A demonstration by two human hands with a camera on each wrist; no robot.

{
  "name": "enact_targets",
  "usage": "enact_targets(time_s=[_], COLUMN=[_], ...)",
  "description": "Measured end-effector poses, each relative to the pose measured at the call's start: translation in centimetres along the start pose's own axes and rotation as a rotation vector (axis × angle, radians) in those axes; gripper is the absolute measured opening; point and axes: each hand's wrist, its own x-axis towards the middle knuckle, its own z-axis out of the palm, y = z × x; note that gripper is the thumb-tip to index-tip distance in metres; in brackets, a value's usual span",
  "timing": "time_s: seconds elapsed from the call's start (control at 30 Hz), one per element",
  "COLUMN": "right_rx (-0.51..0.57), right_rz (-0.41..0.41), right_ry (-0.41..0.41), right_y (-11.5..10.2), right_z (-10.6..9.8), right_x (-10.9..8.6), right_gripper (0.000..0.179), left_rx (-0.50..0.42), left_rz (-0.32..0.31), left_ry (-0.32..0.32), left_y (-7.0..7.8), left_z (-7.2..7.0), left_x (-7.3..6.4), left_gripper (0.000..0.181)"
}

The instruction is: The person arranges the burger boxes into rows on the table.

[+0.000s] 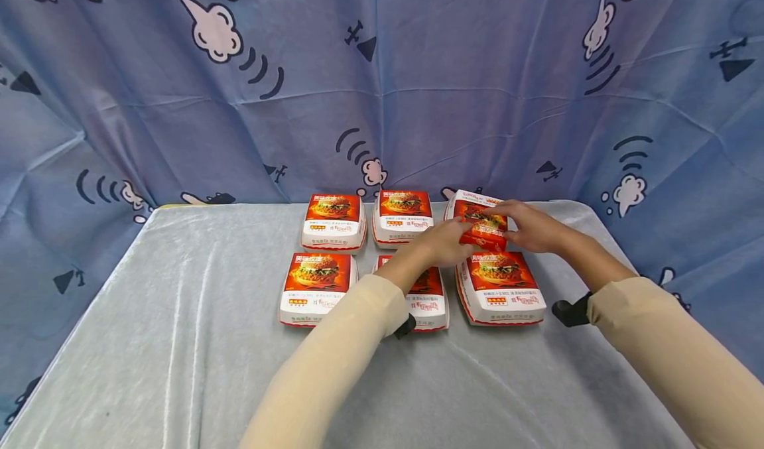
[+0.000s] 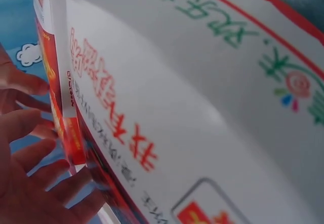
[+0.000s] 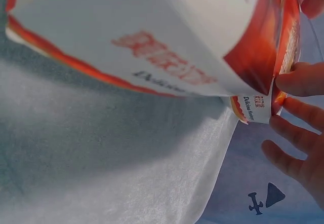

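Note:
Six-box rows aside, the back right burger box (image 1: 477, 220) is the one between both hands. Its printed top is red with a burger picture; its white panel faces the curtain, unlike the others. My left hand (image 1: 438, 242) reaches to its left front side, fingers spread and nearly straight in the left wrist view. From the right, my right hand (image 1: 532, 227) has fingers along its top and side edge; in the right wrist view the thumb (image 3: 301, 79) touches the edge. In front stands the front right burger box (image 1: 500, 283). My left forearm partly hides the front middle burger box (image 1: 426, 303).
Along the back stand a left burger box (image 1: 333, 220) and a middle burger box (image 1: 402, 213). Another burger box (image 1: 318, 283) is at front left. All rest on a grey cloth-covered table (image 1: 149, 343). A blue patterned curtain (image 1: 382, 71) hangs right behind it.

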Motion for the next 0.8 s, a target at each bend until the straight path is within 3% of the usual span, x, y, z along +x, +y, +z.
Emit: enact_targets(time_s=[0.4,0.8], right_rx=[-0.03,-0.003], right_rz=[0.028,0.096], right_ry=[0.037,-0.013], right_y=[-0.21,0.01], right_z=[-0.18,-0.33], right_x=[0.08,0.63], right_gripper=[0.056,0.056], left_rx=[0.021,-0.021], left_rz=[-0.004,-0.009], left_ry=[-0.002,0.02], left_y=[-0.09,-0.31], left_z=[0.07,-0.06], left_x=[-0.06,0.02], left_gripper=[0.055,0.056])
